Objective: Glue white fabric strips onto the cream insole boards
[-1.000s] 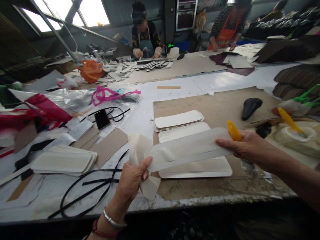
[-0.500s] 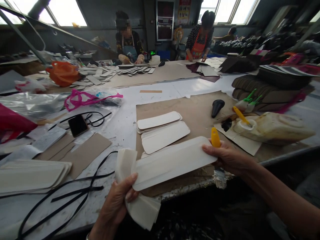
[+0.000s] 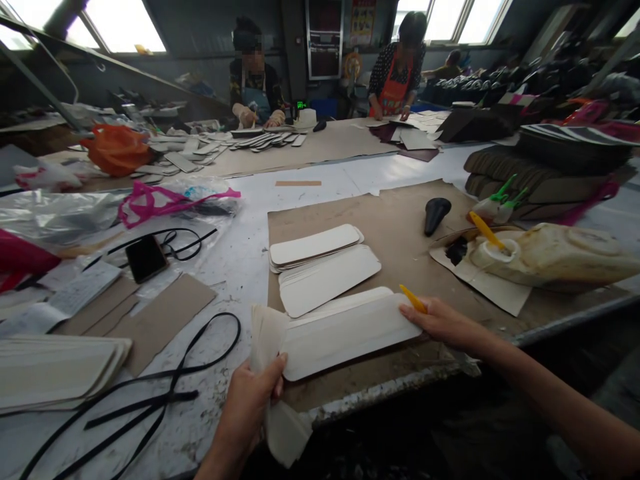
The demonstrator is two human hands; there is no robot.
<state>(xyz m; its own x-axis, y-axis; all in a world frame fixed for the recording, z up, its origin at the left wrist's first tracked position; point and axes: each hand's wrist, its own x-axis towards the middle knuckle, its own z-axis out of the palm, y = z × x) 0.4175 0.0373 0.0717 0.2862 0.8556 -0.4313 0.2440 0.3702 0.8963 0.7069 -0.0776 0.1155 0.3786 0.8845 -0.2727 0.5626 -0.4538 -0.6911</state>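
My left hand [image 3: 253, 403] is closed around a bundle of thin cream strips [image 3: 267, 337], its thumb on the left end of a long white panel [image 3: 350, 339] with rounded corners. My right hand [image 3: 443, 323] pinches the panel's right end while holding a brush by its yellow handle [image 3: 413, 299]; the bristles are mostly hidden below the hand. Held low over the near table edge, the panel partly covers another white piece [image 3: 345, 302]. Just beyond lie two piles of similar panels, a nearer pile [image 3: 330, 280] and a farther pile [image 3: 315, 244], on brown sheet [image 3: 405, 247].
At right lies a yellowed plastic container [image 3: 575, 257] with another yellow-handled tool in its opening. A black tool [image 3: 437, 216] and stacked dark pieces [image 3: 540, 173] are beyond. Left are a phone [image 3: 147, 259], black cords [image 3: 173, 383] and more panels [image 3: 55, 373]. Two people work across the table.
Both hands have lowered the panel towards the brown sheet, beside the piles. The brush has tilted, so its handle now points left and its bristles have dropped mostly out of sight.
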